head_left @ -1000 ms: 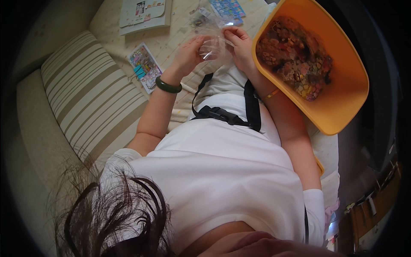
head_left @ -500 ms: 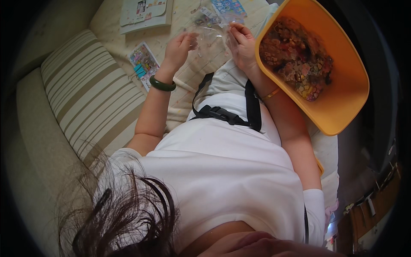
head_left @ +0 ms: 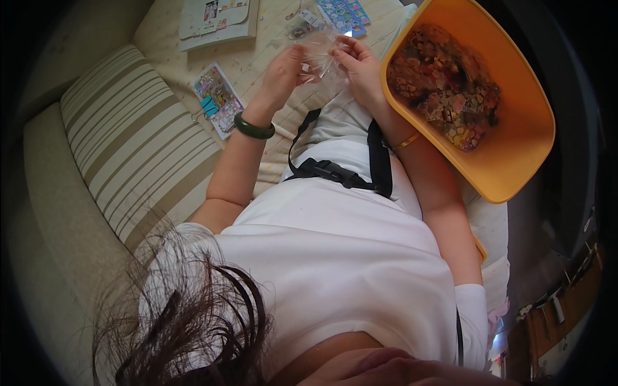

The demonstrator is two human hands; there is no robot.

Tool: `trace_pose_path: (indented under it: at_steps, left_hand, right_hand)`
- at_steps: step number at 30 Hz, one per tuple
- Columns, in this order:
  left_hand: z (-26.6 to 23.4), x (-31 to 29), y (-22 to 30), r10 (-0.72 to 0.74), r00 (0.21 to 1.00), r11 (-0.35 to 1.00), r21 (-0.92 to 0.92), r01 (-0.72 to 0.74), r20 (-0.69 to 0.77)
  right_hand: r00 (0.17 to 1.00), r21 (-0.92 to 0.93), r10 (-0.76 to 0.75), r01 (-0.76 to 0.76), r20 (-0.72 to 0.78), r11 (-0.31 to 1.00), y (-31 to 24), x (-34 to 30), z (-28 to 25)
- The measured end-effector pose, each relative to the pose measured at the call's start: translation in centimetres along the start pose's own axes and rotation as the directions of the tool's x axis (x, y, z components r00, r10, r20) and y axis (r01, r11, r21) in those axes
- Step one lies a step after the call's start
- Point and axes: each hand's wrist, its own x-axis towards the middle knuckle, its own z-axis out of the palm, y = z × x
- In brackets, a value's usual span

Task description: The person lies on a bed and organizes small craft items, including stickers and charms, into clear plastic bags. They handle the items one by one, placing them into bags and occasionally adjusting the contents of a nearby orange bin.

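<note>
Above my lap, my left hand (head_left: 282,76) and my right hand (head_left: 360,69) hold a crinkled, clear plastic bag or film (head_left: 325,55) between them. My left fingers are curled in on its near left side. My right thumb and forefinger pinch its right side. Whether something small lies inside the plastic is hard to tell through the glare. Just beyond the plastic is a blue sticker sheet (head_left: 346,14), and beside it a small clear packet (head_left: 306,26) rests on the cover.
A yellow bin (head_left: 521,161) full of loose stickers (head_left: 444,87) stands by my right forearm. To the left lies a sticker pack (head_left: 222,103) held by a teal binder clip (head_left: 209,107). Farther off sits a white box (head_left: 219,29). Striped cushion (head_left: 138,141) at left.
My left hand has moved right and slightly nearer to my right hand. The plastic, stretched between the hands before, is now bunched up between them.
</note>
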Motion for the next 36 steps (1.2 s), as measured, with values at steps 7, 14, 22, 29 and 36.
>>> trace_pose_path:
  at_steps: [7, 14, 22, 29, 36]
  left_hand:
    - [2.7, 1.1, -2.6, 0.116, 0.991, 0.993, 0.033, -0.114, -0.073]
    - [4.1, 1.3, -2.1, 0.250, 0.939, 0.951, -0.123, -0.284, -0.235]
    - [1.8, 2.4, -2.2, 0.326, 0.922, 0.939, 0.180, -0.291, -0.209]
    - [-1.2, 10.6, 4.9, 0.439, 0.888, 0.267, 0.963, 0.020, -0.140]
    - [-5.6, 13.6, 4.6, 0.248, 0.929, 0.708, 0.706, 0.020, -0.275]
  right_hand:
    - [0.992, -0.110, 0.028, -0.014, 0.121, 0.994, 0.2, -0.1, -0.3]
    - [0.994, -0.088, -0.009, 0.019, 0.111, 0.996, 0.7, 0.2, 0.0]
    - [0.985, -0.180, 0.092, -0.065, 0.146, 0.982, 0.6, 0.3, -0.8]
    - [0.985, 0.302, 0.157, -0.173, 0.077, 0.937, 0.4, 0.5, -0.8]
    - [0.979, 0.282, 0.176, -0.198, 0.102, 0.939, 0.5, 0.3, -1.2]
